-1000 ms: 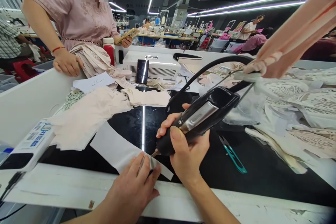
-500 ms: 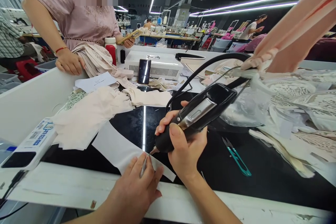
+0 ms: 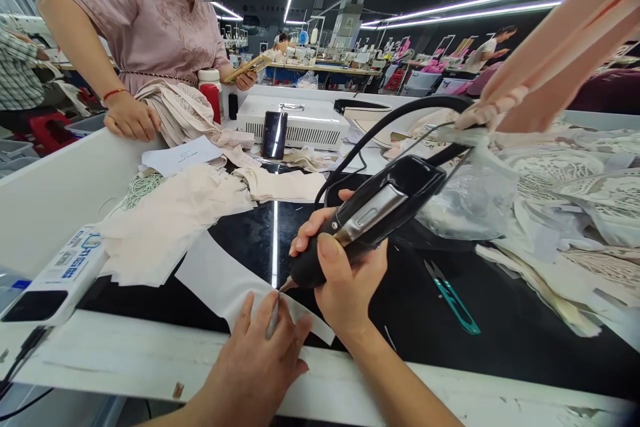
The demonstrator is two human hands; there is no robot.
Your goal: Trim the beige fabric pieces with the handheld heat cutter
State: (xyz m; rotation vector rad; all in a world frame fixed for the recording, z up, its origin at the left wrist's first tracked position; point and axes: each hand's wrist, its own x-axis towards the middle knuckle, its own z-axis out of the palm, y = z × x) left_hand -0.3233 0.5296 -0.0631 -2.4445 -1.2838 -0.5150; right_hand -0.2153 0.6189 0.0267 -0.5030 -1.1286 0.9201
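Observation:
My right hand (image 3: 345, 273) is wrapped round a black corded handheld tool (image 3: 373, 213) with a silver lever on its side. The tool slants down to the left, its thin metal tip meeting a white fabric piece (image 3: 210, 273) by my left fingertips. My left hand (image 3: 265, 347) lies over that fabric, pressing it to the black work surface. Between its fingers is a slim silver tool (image 3: 273, 321), mostly covered, its pointed end close to the metal tip. Teal thread snips (image 3: 453, 300) rest to the right of my right hand.
Pale fabric pieces (image 3: 165, 213) are piled at left, near a white box-shaped device (image 3: 60, 273). Lace pieces and a clear plastic bag (image 3: 465, 203) lie at right. Behind stand a phone (image 3: 275, 135) and a vented white box (image 3: 295, 123). A person (image 3: 135, 33) leans there, holding a phone.
The black tool and my right hand have shifted slightly left and down along the fabric. My left hand stays almost in place on the fabric.

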